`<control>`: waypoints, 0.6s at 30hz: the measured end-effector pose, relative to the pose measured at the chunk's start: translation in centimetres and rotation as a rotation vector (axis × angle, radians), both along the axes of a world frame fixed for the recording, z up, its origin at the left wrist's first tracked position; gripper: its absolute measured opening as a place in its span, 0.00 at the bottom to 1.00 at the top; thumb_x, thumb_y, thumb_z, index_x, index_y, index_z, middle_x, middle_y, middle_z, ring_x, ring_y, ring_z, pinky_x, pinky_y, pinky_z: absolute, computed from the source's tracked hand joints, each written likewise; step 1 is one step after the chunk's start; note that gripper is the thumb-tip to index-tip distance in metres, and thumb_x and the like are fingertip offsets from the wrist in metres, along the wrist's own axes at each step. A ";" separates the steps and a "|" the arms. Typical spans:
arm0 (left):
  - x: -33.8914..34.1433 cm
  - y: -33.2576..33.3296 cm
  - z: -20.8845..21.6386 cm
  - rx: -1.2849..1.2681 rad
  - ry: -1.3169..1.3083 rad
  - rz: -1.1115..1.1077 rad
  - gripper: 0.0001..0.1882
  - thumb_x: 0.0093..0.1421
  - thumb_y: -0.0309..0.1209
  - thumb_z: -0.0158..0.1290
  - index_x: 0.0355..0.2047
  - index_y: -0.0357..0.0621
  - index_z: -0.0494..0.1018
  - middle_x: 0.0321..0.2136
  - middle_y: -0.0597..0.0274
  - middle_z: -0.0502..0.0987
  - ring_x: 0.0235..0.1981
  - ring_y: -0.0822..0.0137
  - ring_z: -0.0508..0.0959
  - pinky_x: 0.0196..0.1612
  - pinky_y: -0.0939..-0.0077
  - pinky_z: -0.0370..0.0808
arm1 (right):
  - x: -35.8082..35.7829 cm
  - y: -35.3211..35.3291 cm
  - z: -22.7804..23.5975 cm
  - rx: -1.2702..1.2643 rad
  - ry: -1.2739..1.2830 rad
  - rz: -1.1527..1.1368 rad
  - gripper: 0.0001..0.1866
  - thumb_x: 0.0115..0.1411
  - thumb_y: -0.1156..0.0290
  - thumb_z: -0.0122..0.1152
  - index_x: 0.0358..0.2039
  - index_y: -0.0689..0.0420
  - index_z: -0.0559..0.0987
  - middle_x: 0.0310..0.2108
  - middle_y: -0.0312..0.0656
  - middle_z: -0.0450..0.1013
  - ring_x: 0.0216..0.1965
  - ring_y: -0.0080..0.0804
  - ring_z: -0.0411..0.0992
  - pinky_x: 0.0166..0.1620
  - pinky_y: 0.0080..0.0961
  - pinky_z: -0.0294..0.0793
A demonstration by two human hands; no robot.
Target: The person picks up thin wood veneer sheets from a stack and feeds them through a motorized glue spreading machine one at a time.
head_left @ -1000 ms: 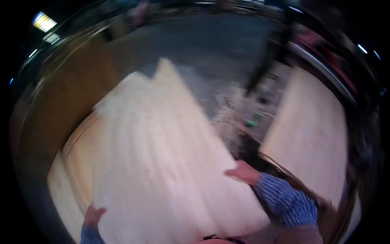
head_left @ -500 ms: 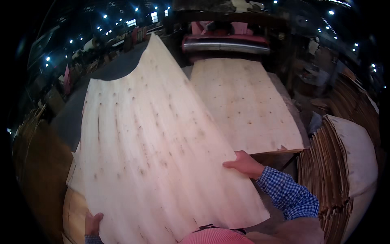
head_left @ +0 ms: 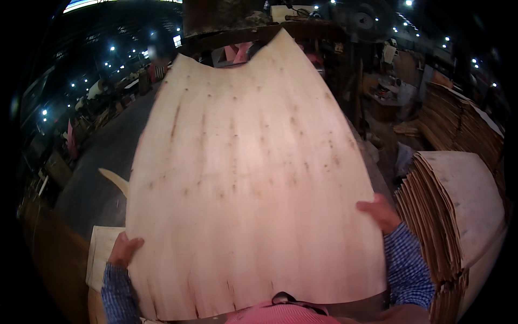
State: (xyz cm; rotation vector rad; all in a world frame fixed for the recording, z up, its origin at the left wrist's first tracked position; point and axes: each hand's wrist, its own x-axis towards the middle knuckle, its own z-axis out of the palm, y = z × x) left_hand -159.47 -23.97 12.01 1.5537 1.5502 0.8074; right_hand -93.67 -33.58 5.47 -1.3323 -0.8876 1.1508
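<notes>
A large, pale sheet of wood veneer (head_left: pixel 253 178) with dark knots and streaks spans the middle of the view, its far edge curved inward between two raised corners. My left hand (head_left: pixel 125 249) grips its left edge low down, thumb on top and fingers underneath out of sight. On the opposite edge, my right hand (head_left: pixel 381 213) holds the sheet the same way, a little farther up. The near edge lies close to my body. Whatever lies beneath the sheet is mostly hidden by it.
Tall stacks of veneer sheets (head_left: pixel 431 216) stand close on the right. Behind the held sheet is a machine (head_left: pixel 226 27), partly covered. More pale sheets (head_left: pixel 102 254) lie at lower left, beside a dark surface (head_left: pixel 97 183).
The held veneer sheet has swung to the right and now covers the other sheet and the roller in front of the machine. Both hands moved with it, keeping their grip.
</notes>
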 end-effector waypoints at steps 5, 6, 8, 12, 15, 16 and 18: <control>8.9 16.7 -2.0 -0.092 0.009 -0.151 0.23 0.57 0.38 0.56 0.47 0.32 0.76 0.38 0.53 0.81 0.38 0.62 0.80 0.41 0.68 0.76 | 15.2 10.1 -4.8 -0.281 -0.135 -0.095 0.25 0.53 0.73 0.67 0.51 0.67 0.75 0.45 0.48 0.77 0.44 0.38 0.77 0.49 0.34 0.77; 11.3 20.7 -3.8 -0.337 -0.174 -0.127 0.24 0.57 0.40 0.57 0.47 0.32 0.76 0.39 0.52 0.81 0.39 0.61 0.80 0.43 0.68 0.76 | 19.5 12.0 -9.0 -0.361 -0.282 -0.194 0.25 0.52 0.73 0.68 0.51 0.67 0.75 0.46 0.49 0.77 0.45 0.39 0.77 0.49 0.34 0.77; 15.5 23.6 -4.6 -0.413 0.318 -0.129 0.26 0.56 0.42 0.60 0.47 0.31 0.76 0.40 0.50 0.81 0.40 0.59 0.80 0.44 0.67 0.76 | 23.5 13.2 -13.0 -0.466 -0.342 -0.199 0.26 0.52 0.73 0.69 0.51 0.67 0.75 0.46 0.50 0.76 0.46 0.41 0.76 0.50 0.35 0.76; 13.3 23.3 -8.7 -0.348 0.581 -0.047 0.26 0.51 0.39 0.64 0.45 0.31 0.78 0.37 0.52 0.82 0.36 0.62 0.81 0.41 0.65 0.77 | 23.2 11.9 -17.9 -0.482 -0.075 -0.130 0.27 0.53 0.72 0.70 0.52 0.67 0.74 0.47 0.50 0.76 0.46 0.42 0.76 0.50 0.36 0.76; 16.5 21.4 -5.8 -0.511 0.410 0.077 0.28 0.54 0.39 0.62 0.47 0.26 0.75 0.39 0.46 0.81 0.40 0.58 0.81 0.46 0.68 0.75 | 20.4 10.9 -15.9 -0.550 -0.061 -0.221 0.25 0.56 0.72 0.67 0.53 0.66 0.74 0.47 0.49 0.76 0.45 0.41 0.76 0.50 0.35 0.76; 15.0 22.2 -7.0 -0.491 0.462 0.080 0.28 0.54 0.38 0.62 0.47 0.24 0.75 0.38 0.47 0.82 0.38 0.58 0.81 0.45 0.69 0.76 | 20.8 12.0 -14.4 -0.552 -0.087 -0.243 0.24 0.57 0.72 0.66 0.53 0.65 0.74 0.47 0.48 0.76 0.45 0.41 0.76 0.50 0.35 0.76; 16.9 22.6 -6.2 -0.455 0.534 0.029 0.28 0.54 0.38 0.62 0.47 0.24 0.75 0.37 0.48 0.82 0.37 0.58 0.81 0.43 0.70 0.76 | 22.4 12.3 -15.3 -0.497 -0.023 -0.198 0.23 0.58 0.71 0.65 0.53 0.65 0.74 0.46 0.48 0.77 0.45 0.40 0.76 0.49 0.35 0.76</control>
